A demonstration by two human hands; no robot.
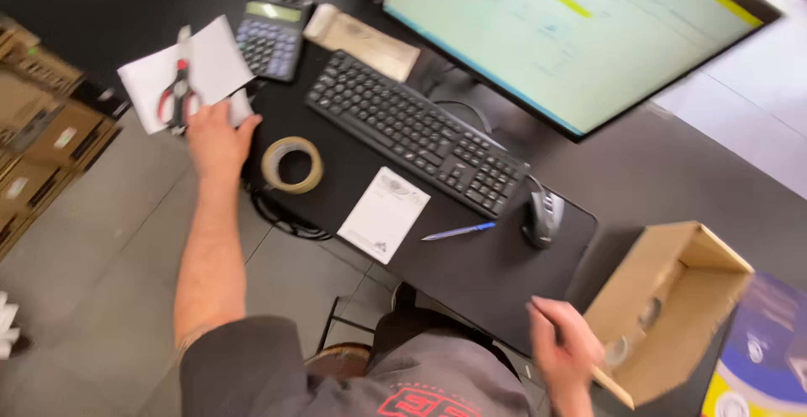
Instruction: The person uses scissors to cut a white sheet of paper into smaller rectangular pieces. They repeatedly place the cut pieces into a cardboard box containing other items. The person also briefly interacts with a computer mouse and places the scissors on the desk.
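We see the left hand [217, 135] stretched out to the desk's [471, 274] far left corner, its fingers resting on a white sheet [214, 60] where red-handled scissors [176, 93] lie; whether the fingers grip the sheet or the scissors we cannot tell, since the hand's back hides them. Just right of that hand sits a roll of tape [292, 165], flat on the desk, with a calculator [271, 34] beyond the sheet. The right hand [561, 345] is at the near edge, blurred, fingers curled against the open flap of a cardboard box [672, 308] lying on its side; how firmly it holds the flap we cannot tell. Between the 2 hands lie a notepad [383, 213], a blue pen [459, 231], a mouse [543, 218] and a keyboard [416, 131] before a lit monitor [555, 30].
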